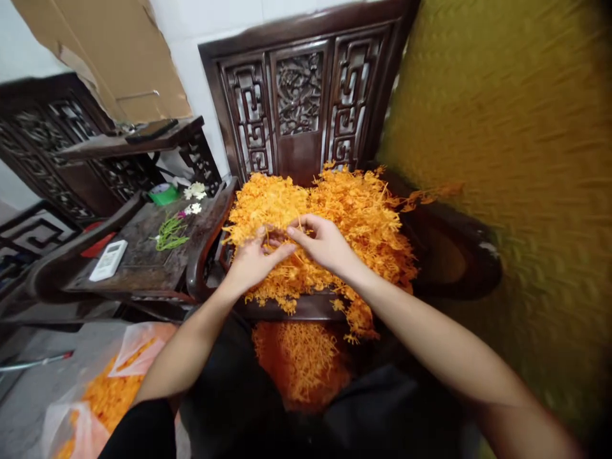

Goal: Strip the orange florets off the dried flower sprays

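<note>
An orange heap (368,217) of fine, flower-like sprigs is spread over a dark wooden seat (296,308), against a carved backrest (301,150), with a few clumps hanging over the near edge. Both bare hands are held over the near, left-of-middle part of the heap, with the fingertips brought close to each other. In the right hand (325,243), the thumb and forefinger are drawn nearly together, and a thin orange strand seems to be caught there; in the left hand (258,260), the thumb is stretched toward the right hand and the fingers are curled and blurred. Whether either grip is truly clamped on a sprig cannot be told. The step in hand is judged to be the handling of single sprigs, picked apart at the fingertips; for the next move, a light pinch by one hand and a steady hold by the other would be called for, since such thin pieces may tangle or tear. Below the near edge of the heap, more orange strands (308,357) are held in a red container (268,386). Left of the heap, green stems (171,233) and a white remote (109,260) are laid on a table (138,261).
</note>
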`<state>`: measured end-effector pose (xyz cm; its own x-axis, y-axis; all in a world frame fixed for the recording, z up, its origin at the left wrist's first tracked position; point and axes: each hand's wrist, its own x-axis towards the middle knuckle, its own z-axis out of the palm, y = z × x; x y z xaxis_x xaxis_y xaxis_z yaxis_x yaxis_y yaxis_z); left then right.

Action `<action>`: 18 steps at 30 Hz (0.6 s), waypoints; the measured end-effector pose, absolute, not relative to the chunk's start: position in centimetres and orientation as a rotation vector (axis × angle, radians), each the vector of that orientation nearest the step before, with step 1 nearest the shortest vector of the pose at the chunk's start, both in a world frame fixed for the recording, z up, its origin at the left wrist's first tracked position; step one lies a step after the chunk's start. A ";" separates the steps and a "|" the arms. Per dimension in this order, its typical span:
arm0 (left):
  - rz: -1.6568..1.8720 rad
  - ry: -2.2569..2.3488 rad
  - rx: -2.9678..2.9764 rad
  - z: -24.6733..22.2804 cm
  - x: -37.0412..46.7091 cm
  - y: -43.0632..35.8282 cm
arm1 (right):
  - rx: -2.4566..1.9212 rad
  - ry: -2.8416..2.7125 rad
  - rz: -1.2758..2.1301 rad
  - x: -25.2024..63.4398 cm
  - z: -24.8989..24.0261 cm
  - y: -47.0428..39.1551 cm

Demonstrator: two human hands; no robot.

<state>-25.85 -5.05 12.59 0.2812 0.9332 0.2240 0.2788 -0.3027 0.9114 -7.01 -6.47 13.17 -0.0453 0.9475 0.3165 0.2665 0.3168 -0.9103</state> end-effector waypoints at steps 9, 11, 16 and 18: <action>1.238 0.897 1.100 11.9 -27.3 -4.2 | -1.053 -1.310 1.106 -9.0 11.6 -9.9; 1.203 0.870 1.076 12.1 -27.6 -4.3 | -1.044 -1.262 1.116 -9.2 11.1 -10.1; 1.140 0.824 1.065 12.5 -28.1 -4.6 | -1.248 -1.473 1.162 -6.4 11.8 -9.7; 1.030 0.856 1.151 12.5 -28.4 -4.6 | -1.447 -1.689 0.981 -4.6 13.0 -9.7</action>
